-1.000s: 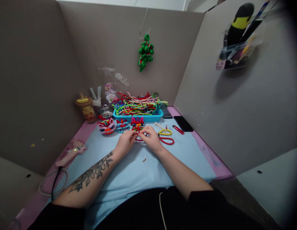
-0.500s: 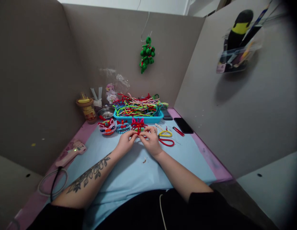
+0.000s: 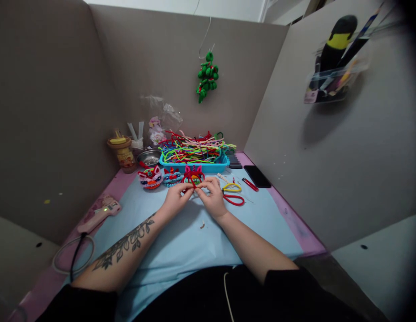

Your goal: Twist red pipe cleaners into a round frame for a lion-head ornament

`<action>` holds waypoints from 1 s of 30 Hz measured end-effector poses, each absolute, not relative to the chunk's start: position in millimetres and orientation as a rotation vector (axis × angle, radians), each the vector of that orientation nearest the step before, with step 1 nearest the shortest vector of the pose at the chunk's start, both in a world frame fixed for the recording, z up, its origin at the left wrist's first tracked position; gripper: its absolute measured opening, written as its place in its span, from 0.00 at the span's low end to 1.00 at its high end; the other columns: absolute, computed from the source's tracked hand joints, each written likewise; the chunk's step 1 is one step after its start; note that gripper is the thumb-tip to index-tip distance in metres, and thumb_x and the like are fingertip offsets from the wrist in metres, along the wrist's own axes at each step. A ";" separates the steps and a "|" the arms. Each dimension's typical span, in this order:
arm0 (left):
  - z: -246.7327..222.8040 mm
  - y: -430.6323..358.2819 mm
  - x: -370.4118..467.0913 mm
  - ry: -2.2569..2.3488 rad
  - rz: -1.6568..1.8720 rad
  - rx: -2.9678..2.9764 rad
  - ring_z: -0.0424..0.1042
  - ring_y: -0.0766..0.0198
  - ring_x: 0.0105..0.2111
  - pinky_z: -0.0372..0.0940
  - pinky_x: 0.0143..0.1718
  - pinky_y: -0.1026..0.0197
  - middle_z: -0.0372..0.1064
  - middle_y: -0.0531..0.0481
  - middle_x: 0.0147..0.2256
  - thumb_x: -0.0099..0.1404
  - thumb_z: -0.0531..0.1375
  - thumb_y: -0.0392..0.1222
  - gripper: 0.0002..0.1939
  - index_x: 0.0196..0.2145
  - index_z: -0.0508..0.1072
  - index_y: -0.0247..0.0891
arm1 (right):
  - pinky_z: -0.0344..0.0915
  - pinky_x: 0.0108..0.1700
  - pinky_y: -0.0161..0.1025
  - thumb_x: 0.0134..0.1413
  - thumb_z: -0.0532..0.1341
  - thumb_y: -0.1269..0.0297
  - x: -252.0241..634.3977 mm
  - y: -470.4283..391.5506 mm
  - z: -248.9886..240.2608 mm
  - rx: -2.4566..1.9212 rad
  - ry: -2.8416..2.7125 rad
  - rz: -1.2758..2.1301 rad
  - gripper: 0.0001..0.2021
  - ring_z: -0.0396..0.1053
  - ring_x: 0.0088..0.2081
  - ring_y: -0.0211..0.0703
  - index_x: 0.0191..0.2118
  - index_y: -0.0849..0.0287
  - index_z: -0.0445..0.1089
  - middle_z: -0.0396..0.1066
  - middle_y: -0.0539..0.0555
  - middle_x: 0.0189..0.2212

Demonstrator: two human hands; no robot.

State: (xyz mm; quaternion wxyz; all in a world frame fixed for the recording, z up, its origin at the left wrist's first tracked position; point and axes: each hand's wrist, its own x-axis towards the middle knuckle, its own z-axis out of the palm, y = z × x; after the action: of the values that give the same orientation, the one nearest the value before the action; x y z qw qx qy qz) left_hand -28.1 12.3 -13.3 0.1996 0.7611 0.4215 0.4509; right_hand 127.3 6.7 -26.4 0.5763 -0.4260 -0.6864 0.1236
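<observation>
My left hand (image 3: 176, 197) and my right hand (image 3: 212, 197) meet above the middle of the blue cloth, fingertips pinched together on a red pipe cleaner (image 3: 187, 179). Part of it arches up beyond my fingers; its ends are hidden. Just behind stands a red and pink animal head (image 3: 193, 170) of pipe cleaners, partly covered by my fingers, so I cannot tell whether the strand is joined to it. To its left sit a light blue head (image 3: 172, 177) and a pink and red head (image 3: 150, 178). Scissors (image 3: 233, 199) with yellow and red handles lie beside my right hand.
A blue tray (image 3: 198, 167) heaped with pipe cleaners stands behind, near a metal bowl (image 3: 148, 158) and a lidded cup (image 3: 124, 155). A pink glue gun (image 3: 99, 217) lies left. At right are a red cutter (image 3: 250, 184) and a black phone (image 3: 257, 176). Partition walls enclose the table.
Both hands stay nearly in place, still pinching. The red strand, which stood upright between my fingertips, now bows out to the left behind my left fingers.
</observation>
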 end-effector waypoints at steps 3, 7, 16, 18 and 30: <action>-15.4 13.2 -28.9 1.166 1.246 2.178 0.71 0.63 0.31 0.64 0.33 0.63 0.74 0.48 0.30 0.61 0.56 0.40 0.08 0.33 0.75 0.36 | 0.59 0.48 0.44 0.49 0.62 0.66 127.3 7.7 -26.3 -0.989 -1.582 0.307 0.02 0.63 0.42 0.44 0.31 0.56 0.71 0.63 0.53 0.34; -16.9 14.6 -30.2 1.139 1.236 2.256 0.70 0.64 0.30 0.63 0.33 0.63 0.73 0.48 0.30 0.61 0.56 0.38 0.08 0.34 0.75 0.37 | 0.59 0.49 0.44 0.49 0.61 0.67 127.3 9.5 -27.3 -0.996 -1.578 0.334 0.02 0.63 0.42 0.44 0.31 0.56 0.71 0.63 0.53 0.35; -16.0 15.4 -31.2 1.113 1.200 2.225 0.69 0.64 0.30 0.63 0.33 0.62 0.73 0.47 0.30 0.62 0.55 0.41 0.09 0.35 0.74 0.37 | 0.59 0.49 0.44 0.50 0.61 0.66 127.7 12.0 -29.1 -1.023 -1.558 0.400 0.02 0.63 0.43 0.44 0.30 0.55 0.72 0.64 0.53 0.35; -15.1 14.9 -30.2 1.109 1.211 2.189 0.69 0.64 0.31 0.63 0.34 0.63 0.72 0.48 0.31 0.63 0.54 0.42 0.09 0.36 0.73 0.37 | 0.58 0.50 0.44 0.50 0.61 0.66 129.2 12.9 -29.1 -1.011 -1.564 0.411 0.03 0.62 0.44 0.45 0.32 0.54 0.73 0.65 0.53 0.37; -22.0 16.5 -33.4 1.137 1.246 2.414 0.68 0.63 0.33 0.63 0.36 0.61 0.72 0.48 0.32 0.63 0.55 0.41 0.07 0.37 0.73 0.40 | 0.57 0.51 0.45 0.46 0.63 0.67 129.8 11.4 -23.1 -1.033 -1.572 0.434 0.02 0.63 0.44 0.45 0.26 0.56 0.71 0.65 0.53 0.36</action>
State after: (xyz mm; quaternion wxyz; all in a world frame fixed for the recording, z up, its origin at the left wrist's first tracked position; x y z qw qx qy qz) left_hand -33.4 16.5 -22.0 0.0980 0.8157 0.3841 0.4212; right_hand 129.8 11.4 -23.1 0.5691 -0.4399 -0.6697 0.1847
